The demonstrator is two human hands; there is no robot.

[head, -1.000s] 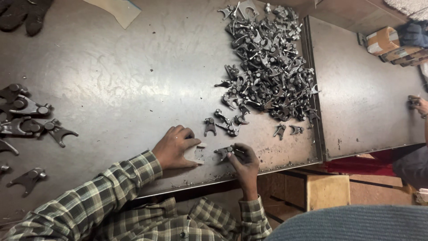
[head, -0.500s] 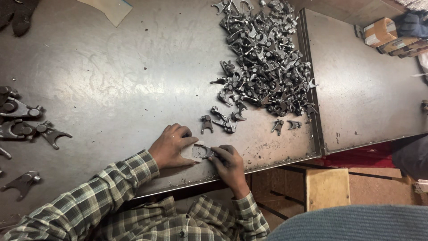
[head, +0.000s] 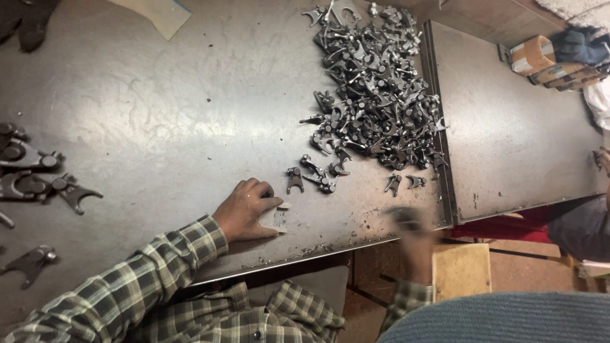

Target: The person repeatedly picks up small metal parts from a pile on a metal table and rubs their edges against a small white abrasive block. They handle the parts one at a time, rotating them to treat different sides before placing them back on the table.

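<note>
Left hand (head: 246,209) rests palm-down on the grey metal desk (head: 159,114) near its front edge, fingers (head: 270,204) mostly pressed together and curled a little, the tips against a small pale flat piece (head: 274,219) lying on the desk surface. Plaid sleeve (head: 127,286) runs back toward the near left.

Right hand (head: 410,232) sits at the desk's near edge, right of the left hand — heavily motion-blurred. It looks closed round something dark, but I cannot tell what it grips or how the fingers are set.

Just beyond the left hand, a few loose forged metal parts (head: 311,178) lie apart from each other; two more small ones (head: 403,183) lie to the right near the seam. Farther away and to the right, a big heap of the same dark fork-shaped parts (head: 375,89) is spread up to the far edge.

At the far left of the desk, larger dark forgings (head: 38,178) sit in a loose group, one more (head: 28,263) nearer. A second metal desk (head: 508,127) abuts on the right. Cardboard boxes (head: 540,60) beyond its far right corner. A yellowish wooden block (head: 460,270) stands below the desk edge.
</note>
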